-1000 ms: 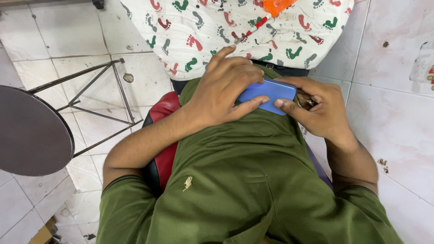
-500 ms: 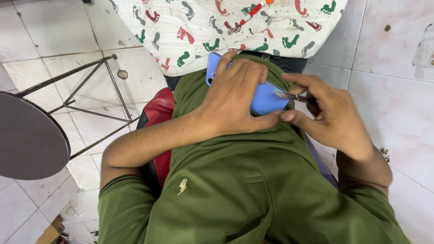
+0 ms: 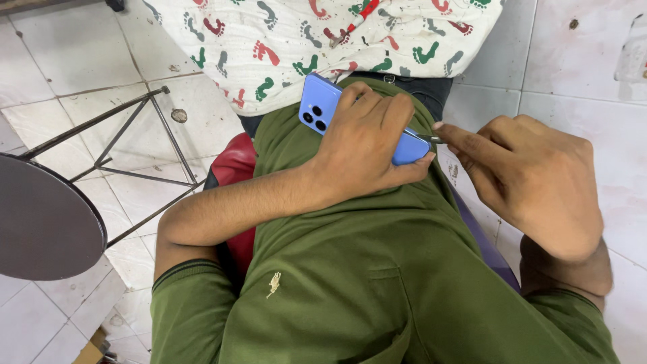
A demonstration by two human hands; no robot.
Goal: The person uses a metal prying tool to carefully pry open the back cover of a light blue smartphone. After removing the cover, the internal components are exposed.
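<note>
Holding a blue phone (image 3: 322,108) against the green shirt (image 3: 350,269), the left hand (image 3: 367,145) lies flat over most of it. The fingers curl over the far long edge and the thumb presses the near edge, so the phone is gripped tight. Only two parts of the phone peek out: the top corner with its dark round camera eyes, up and to the left, and a small bit of the other end by the thumb. The phone lies back side up and tilted, high on the person's chest.

The right hand (image 3: 532,178) is just beside the phone's lower end. Its fingers are pinched narrow around a thin metal tool (image 3: 429,139) (it is too small to tell what kind). The tip of the tool touches the corner of the phone, right next to the left thumb.

Beyond the hands there is a white cloth with coloured footprints (image 3: 323,40) on it. A red seat (image 3: 232,175) shows under the left arm. To the left stands a dark round stool (image 3: 40,222) with thin metal legs, well apart from the phone. The floor (image 3: 67,61) is made of pale tiles with some stains. A purple edge (image 3: 485,236) peeks out under the right arm.
</note>
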